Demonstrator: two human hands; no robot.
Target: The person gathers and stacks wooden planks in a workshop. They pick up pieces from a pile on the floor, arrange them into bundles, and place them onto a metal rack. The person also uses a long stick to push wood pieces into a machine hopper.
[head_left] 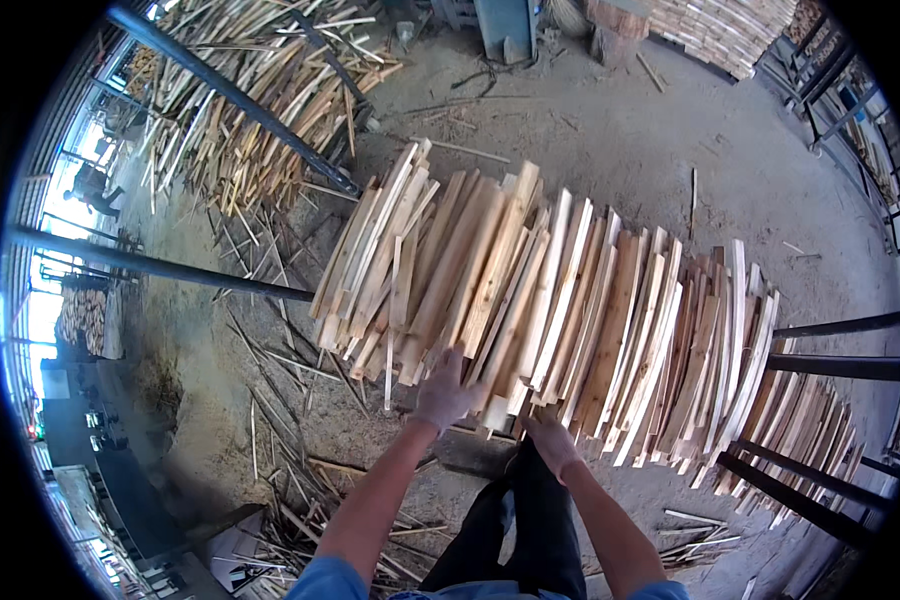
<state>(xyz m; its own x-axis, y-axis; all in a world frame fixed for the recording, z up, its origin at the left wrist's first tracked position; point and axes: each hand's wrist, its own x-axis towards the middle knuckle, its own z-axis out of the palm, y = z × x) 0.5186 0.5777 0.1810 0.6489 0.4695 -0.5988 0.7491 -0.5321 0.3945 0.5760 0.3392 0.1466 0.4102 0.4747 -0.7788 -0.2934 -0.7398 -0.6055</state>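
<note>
A long stack of wooden slats (590, 320) lies across the middle in front of me, their near ends pointing toward my body. My left hand (444, 395), in a pale thin glove, is at the near ends left of centre, fingers stretched and apart against the wood. My right hand (552, 440), gloved as well, is lower and to the right, its fingers closed at the near end of a slat (540, 375). The slats' edges partly hide those fingertips.
A big loose heap of slats (270, 120) fills the far left. Dark metal bars (220, 100) slant in from the left, and more bars (840, 365) stand at the right. Scrap strips (300, 520) litter the floor by my legs. A neat wood stack (720, 35) is at the far right.
</note>
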